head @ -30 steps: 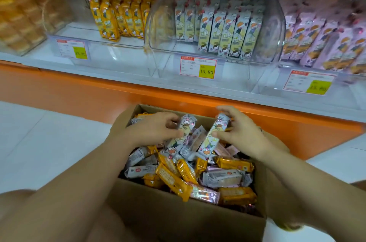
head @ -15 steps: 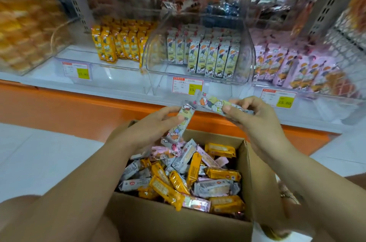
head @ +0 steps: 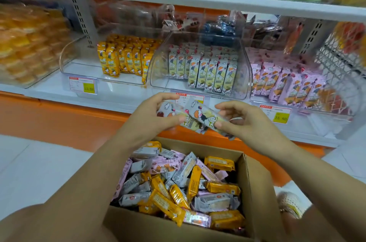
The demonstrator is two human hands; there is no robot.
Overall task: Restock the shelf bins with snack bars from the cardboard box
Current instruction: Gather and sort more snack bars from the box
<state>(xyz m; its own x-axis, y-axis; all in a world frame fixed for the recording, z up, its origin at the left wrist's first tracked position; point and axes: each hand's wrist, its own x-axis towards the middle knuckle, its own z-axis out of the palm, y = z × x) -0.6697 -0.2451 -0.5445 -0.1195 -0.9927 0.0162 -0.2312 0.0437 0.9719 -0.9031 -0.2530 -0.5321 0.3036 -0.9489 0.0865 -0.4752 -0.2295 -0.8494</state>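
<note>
head: grey cartoon-print snack bars [head: 200, 116]

Cardboard box [head: 255, 192]: plain brown.
Loose bars [head: 178, 188] in it: mixed wrappers in orange-yellow, pale pink and silver-grey.
Held bars [head: 198, 116]: grey-white fading to cream, printed with an orange-haired cartoon figure and small clouds.
Left bin bars [head: 122, 59]: orange-yellow, cartoon print.
Middle bin bars [head: 210, 71]: grey-white over pale cream-green, same print.
Right bin bars [head: 281, 85]: pink, same print.
Price tags [head: 83, 85]: white, red top strip, yellow-green patch.
Shelf base [head: 59, 114]: orange.
Floor [head: 29, 162]: white.
</note>
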